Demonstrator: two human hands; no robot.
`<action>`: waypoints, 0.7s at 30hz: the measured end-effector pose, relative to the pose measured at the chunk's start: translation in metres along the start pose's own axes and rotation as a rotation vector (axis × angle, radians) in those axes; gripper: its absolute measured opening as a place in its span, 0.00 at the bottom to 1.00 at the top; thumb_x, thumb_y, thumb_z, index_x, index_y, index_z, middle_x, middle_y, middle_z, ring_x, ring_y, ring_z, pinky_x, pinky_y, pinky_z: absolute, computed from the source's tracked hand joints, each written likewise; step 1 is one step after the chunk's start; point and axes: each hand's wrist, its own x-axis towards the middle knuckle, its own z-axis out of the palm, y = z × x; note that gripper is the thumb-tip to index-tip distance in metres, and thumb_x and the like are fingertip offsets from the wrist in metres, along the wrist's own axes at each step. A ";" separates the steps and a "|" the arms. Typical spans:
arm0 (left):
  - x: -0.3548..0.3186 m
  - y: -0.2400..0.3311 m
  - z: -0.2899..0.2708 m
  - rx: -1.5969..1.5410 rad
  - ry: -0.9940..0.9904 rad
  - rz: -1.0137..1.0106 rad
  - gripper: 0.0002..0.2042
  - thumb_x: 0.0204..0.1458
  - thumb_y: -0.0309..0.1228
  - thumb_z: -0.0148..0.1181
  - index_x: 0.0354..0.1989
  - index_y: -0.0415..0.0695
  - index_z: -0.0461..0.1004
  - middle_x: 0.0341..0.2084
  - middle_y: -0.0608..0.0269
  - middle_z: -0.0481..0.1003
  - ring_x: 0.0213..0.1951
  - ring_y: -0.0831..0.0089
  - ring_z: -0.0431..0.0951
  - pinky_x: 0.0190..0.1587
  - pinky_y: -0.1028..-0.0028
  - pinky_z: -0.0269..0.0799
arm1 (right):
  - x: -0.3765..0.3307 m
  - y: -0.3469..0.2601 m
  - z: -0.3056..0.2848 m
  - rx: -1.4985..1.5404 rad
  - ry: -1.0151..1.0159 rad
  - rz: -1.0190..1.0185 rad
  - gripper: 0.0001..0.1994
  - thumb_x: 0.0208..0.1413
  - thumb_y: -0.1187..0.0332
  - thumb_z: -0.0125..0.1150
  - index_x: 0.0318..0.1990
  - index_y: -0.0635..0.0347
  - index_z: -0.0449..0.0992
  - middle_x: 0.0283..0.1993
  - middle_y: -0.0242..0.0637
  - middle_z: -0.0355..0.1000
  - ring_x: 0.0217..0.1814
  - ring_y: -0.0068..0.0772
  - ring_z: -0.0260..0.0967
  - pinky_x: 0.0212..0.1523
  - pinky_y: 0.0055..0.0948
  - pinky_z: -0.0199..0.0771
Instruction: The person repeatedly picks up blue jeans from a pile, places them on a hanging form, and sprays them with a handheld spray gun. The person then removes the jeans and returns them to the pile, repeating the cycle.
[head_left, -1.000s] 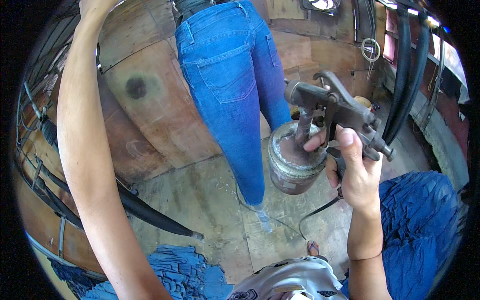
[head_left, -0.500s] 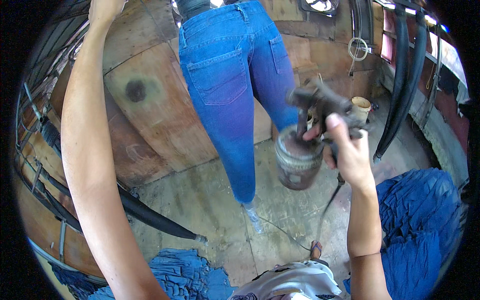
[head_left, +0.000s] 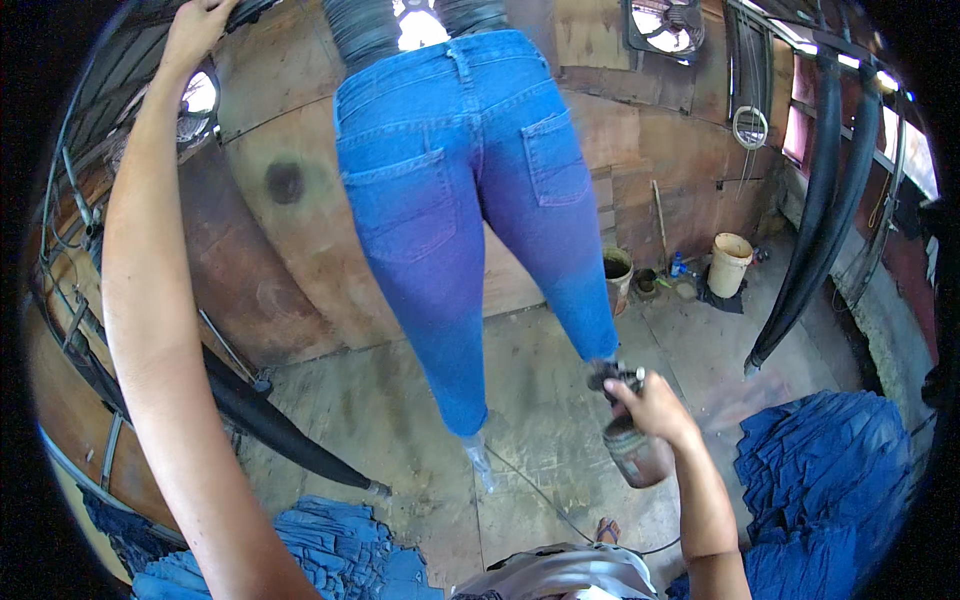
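A: Where are the jeans?

B: The blue jeans (head_left: 455, 190) are upright at center, back pockets in view, thighs shaded purple, above a stained floor (head_left: 400, 370).

A: And the hands?

B: The right hand (head_left: 657, 408) holds a spray gun (head_left: 628, 430) low beside the right cuff (head_left: 598, 350), its fingers wrapped around the grip (whether gun and denim touch, this angle does not tell). The right forearm (head_left: 707, 500) rises from the lower edge, leaning inward. The left arm (head_left: 150, 270) stretches nearly straight up the left side; the left hand (head_left: 203, 25) is at the top edge, fingers curled, though what they pinch, if anything, cannot be told.

A: What would make for clean work here?

B: Probably a steady gap between gun and cloth, smooth strokes of even speed, the cup (head_left: 640, 460) near upright, and the thin hose (head_left: 545, 497) clear of the sandaled foot (head_left: 607, 530).
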 end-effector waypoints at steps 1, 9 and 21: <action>0.013 -0.004 0.002 0.163 -0.008 -0.037 0.23 0.57 0.51 0.57 0.39 0.39 0.82 0.32 0.50 0.82 0.36 0.60 0.80 0.43 0.63 0.74 | -0.001 0.017 -0.003 -0.165 0.044 0.059 0.20 0.63 0.55 0.61 0.32 0.67 0.76 0.23 0.35 0.74 0.24 0.29 0.71 0.29 0.35 0.72; 0.056 -0.032 0.052 -1.331 0.004 -0.790 0.34 0.66 0.57 0.39 0.67 0.39 0.60 0.52 0.43 0.76 0.56 0.48 0.75 0.51 0.50 0.74 | -0.004 0.048 -0.119 0.369 0.295 0.001 0.17 0.66 0.58 0.56 0.51 0.62 0.76 0.29 0.31 0.76 0.16 0.16 0.61 0.17 0.23 0.62; 0.032 -0.066 0.044 -0.654 0.758 -0.776 0.30 0.59 0.56 0.50 0.59 0.44 0.73 0.54 0.48 0.76 0.59 0.52 0.73 0.59 0.63 0.68 | 0.051 -0.013 -0.194 0.467 0.216 -0.357 0.19 0.69 0.56 0.50 0.59 0.59 0.71 0.38 0.35 0.81 0.15 0.14 0.56 0.14 0.18 0.55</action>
